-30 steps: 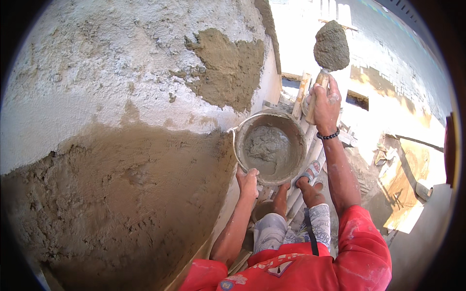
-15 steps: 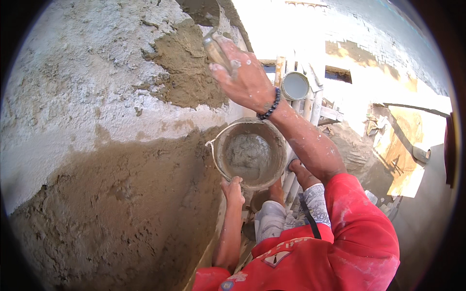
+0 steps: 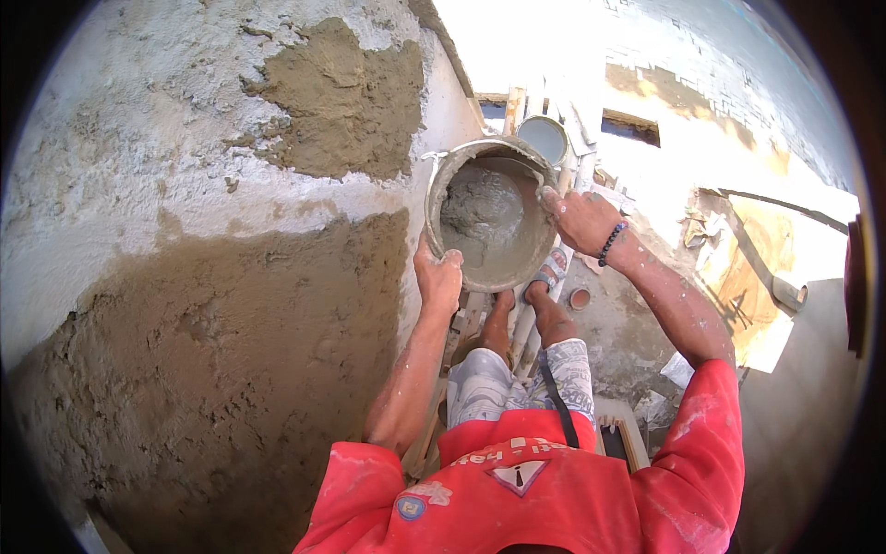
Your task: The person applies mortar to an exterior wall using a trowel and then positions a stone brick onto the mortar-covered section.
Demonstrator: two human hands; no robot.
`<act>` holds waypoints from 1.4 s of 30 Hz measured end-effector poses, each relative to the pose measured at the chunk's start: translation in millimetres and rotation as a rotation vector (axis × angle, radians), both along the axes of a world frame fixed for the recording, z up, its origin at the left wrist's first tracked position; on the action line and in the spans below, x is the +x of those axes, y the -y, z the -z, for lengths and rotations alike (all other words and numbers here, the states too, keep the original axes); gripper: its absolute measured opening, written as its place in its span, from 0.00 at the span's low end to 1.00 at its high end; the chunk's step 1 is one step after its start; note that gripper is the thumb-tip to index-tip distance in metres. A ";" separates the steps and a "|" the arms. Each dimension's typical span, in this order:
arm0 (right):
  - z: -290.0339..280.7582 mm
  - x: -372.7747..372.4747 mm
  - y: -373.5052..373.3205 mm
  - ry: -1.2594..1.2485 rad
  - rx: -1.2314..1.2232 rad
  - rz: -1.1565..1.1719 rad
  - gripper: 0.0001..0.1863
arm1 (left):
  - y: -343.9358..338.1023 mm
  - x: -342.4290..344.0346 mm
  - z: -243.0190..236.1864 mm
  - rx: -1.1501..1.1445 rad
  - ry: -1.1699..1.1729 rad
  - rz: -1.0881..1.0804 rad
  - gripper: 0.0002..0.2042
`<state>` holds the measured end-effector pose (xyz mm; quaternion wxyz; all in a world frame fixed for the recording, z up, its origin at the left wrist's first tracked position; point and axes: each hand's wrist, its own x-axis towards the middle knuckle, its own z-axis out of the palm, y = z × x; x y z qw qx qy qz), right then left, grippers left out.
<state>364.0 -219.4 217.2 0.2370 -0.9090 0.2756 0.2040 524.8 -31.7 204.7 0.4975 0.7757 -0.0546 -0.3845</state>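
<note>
A round bucket (image 3: 506,280) of wet grey mortar (image 3: 484,198) is held in front of me, tilted a little. My left hand (image 3: 439,277) grips its near left rim, thumb on top. On the right side, my right hand (image 3: 583,222) is closed on the rim, a dark beaded bracelet at its wrist. The wire handle (image 3: 434,157) shows at the bucket's far left edge. I cannot make out a trowel now. To the left stands a rough wall with a brown mortar patch (image 3: 337,102) above and a broad coat of plaster (image 3: 249,342) below.
A second bucket (image 3: 543,140) with greyish liquid stands beyond, by light-coloured poles (image 3: 574,166). My sandalled feet are on narrow planks or poles below. Lower down lie a small reddish pot (image 3: 580,298) and a wooden frame (image 3: 632,441). A board (image 3: 761,245) lies at right.
My right hand has come down from the wall to the bucket's rim, and the trowel it held is out of sight. The bucket has moved up in view and tilted.
</note>
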 end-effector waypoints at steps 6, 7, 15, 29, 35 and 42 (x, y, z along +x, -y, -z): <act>22.6 -19.7 22.2 0.132 0.222 -0.177 0.13 | 20.8 2.3 -18.8 -0.113 0.104 0.154 0.29; 3.8 -13.8 22.3 -0.062 0.362 -0.131 0.19 | 21.7 1.1 -22.9 -0.111 0.137 0.193 0.29; 47.1 -49.6 -27.4 0.178 0.788 0.157 0.25 | 16.8 -0.2 -27.3 -0.088 0.099 0.318 0.27; 25.4 -15.8 -66.0 0.477 1.079 0.495 0.24 | 8.5 29.2 -14.9 -0.224 -0.138 -0.056 0.29; -4.3 -10.6 -56.1 0.499 1.145 0.751 0.23 | 23.1 32.7 -9.4 -0.139 -0.205 -0.161 0.32; -18.7 10.8 -21.3 0.706 1.136 0.989 0.25 | 36.5 41.2 49.6 -0.174 -0.132 -0.308 0.27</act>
